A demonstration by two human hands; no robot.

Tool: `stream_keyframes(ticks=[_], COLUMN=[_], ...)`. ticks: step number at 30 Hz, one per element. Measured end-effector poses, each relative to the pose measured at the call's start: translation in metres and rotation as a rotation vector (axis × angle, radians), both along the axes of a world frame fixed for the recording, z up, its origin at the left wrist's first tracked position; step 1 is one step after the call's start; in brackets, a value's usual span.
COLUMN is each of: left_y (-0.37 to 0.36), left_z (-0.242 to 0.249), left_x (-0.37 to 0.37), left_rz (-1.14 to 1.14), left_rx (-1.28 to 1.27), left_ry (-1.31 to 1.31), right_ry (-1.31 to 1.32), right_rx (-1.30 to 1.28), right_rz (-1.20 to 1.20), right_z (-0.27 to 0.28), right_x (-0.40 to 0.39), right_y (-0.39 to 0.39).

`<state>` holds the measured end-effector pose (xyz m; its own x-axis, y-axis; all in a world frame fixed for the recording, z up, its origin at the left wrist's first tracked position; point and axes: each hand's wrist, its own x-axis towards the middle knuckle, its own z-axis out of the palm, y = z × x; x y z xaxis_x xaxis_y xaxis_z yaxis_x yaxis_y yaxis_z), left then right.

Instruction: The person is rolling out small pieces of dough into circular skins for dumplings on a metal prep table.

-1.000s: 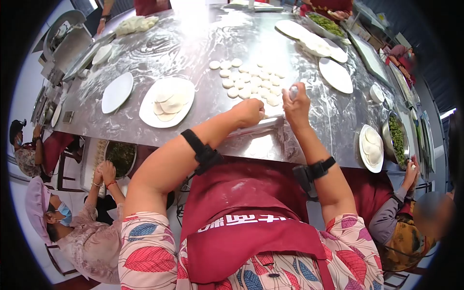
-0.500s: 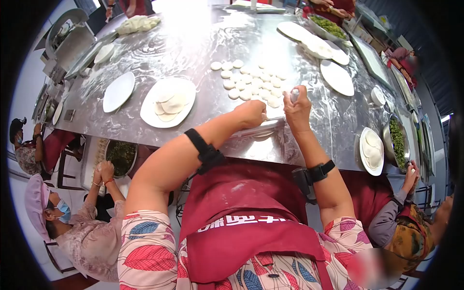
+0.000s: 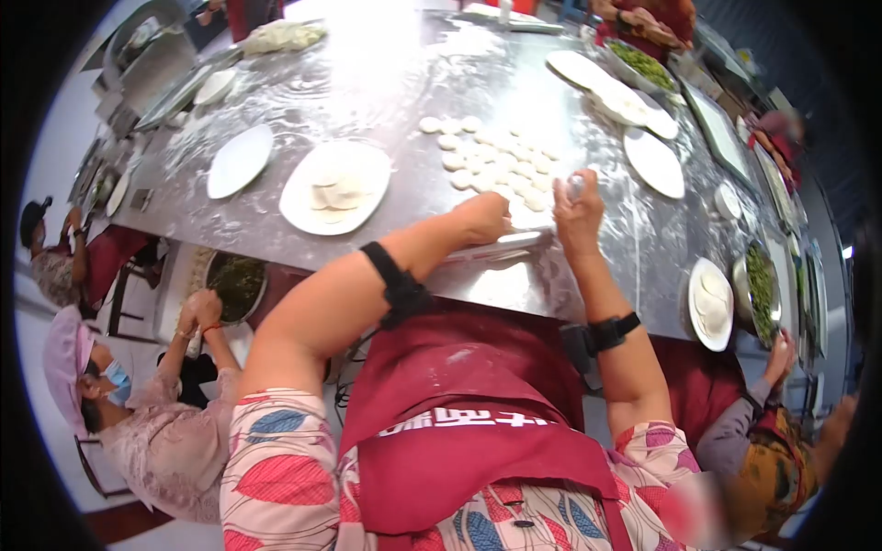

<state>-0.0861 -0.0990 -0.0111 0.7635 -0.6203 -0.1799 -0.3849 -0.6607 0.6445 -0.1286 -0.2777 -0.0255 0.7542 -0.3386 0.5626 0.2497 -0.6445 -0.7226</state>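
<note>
My left hand (image 3: 487, 218) is closed, knuckles up, low over the near edge of the metal table (image 3: 413, 241). What its fingers hold is hidden. Just to the right, my right hand (image 3: 578, 220) is raised with its fingers curled around a small greyish, shiny end (image 3: 575, 186) of something I cannot make out. A silvery bar-like shape (image 3: 514, 242) lies between the hands at the table edge. Beyond them sits a cluster of small flattened dough pieces (image 3: 496, 161). Left of these, a white plate (image 3: 299, 197) bears several thin round dough wrappers (image 3: 336, 195).
Another white plate (image 3: 241, 161) stands farther left. More plates (image 3: 654, 163) are at the right, beside a bowl of chopped greens (image 3: 760, 285) and a plate of wrappers (image 3: 710, 303). A dough mass (image 3: 283, 37) lies at the back. Co-workers sit close on both sides.
The view has shifted slightly, so the plates and dough pieces appear a little farther right. My hands keep nearly the same pose at the table edge.
</note>
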Motion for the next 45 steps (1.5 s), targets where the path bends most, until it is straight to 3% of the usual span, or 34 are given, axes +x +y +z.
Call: stream_keyframes(ticks=[4, 5, 6, 8, 13, 15, 17, 22, 28, 31, 35, 39, 42, 45], left_y=[0.0, 0.0, 0.001, 0.013, 0.097, 0.146, 0.193, 0.255, 0.164, 0.107, 0.064, 0.057, 0.073, 0.067], left_z=[-0.002, 0.0, -0.001, 0.011, 0.044, 0.063, 0.078, 0.055, 0.042, 0.023, 0.01, 0.008, 0.014, 0.027], left_x=[-0.009, -0.014, -0.014, -0.019, 0.006, 0.022, 0.04, 0.111, 0.154, 0.172, 0.177, 0.181, 0.169, 0.13], left_rz=[-0.07, -0.131, -0.19, -0.105, 0.041, 0.131, 0.216, 0.446, 0.319, 0.236, 0.242, 0.265, 0.206, 0.199], left_rx=[-0.006, -0.033, -0.079, -0.23, -0.311, -0.224, 0.026, 0.181, 0.181, 0.3, 0.333, 0.555, 0.466, 0.103], left_ry=[0.046, 0.046, 0.048, 0.27, 0.225, 0.186, 0.073, -0.08, -0.258, -0.39, -0.337, -0.342, -0.408, -0.132], right_ry=[-0.055, 0.108, 0.077, 0.044, 0.085, 0.075, 0.05, 0.029, 0.022, 0.0, -0.002, 0.032, 0.01, 0.0], right_rx=[-0.084, 0.227, 0.272, 0.275, 0.271, 0.272, 0.268, 0.272, 0.2, 0.136, 0.163, 0.196, 0.145, 0.205], right_rz=[-0.005, 0.091, 0.134, 0.137, 0.157, 0.161, 0.161, 0.175, 0.149, 0.148, 0.152, 0.142, 0.153, 0.162], right_z=[-0.017, 0.01, 0.009, 0.005, 0.011, 0.009, 0.005, 0.008, 0.017, 0.015, 0.008, 0.012, 0.017, 0.009], right_x=[-0.029, -0.061, -0.076, -0.095, -0.11, -0.106, -0.103, -0.104, -0.107, -0.103, -0.096, -0.096, -0.097, -0.101], right_y=[-0.019, -0.003, -0.002, -0.001, 0.002, 0.001, 0.0, 0.002, 0.005, 0.002, -0.004, 0.0, 0.0, -0.001])
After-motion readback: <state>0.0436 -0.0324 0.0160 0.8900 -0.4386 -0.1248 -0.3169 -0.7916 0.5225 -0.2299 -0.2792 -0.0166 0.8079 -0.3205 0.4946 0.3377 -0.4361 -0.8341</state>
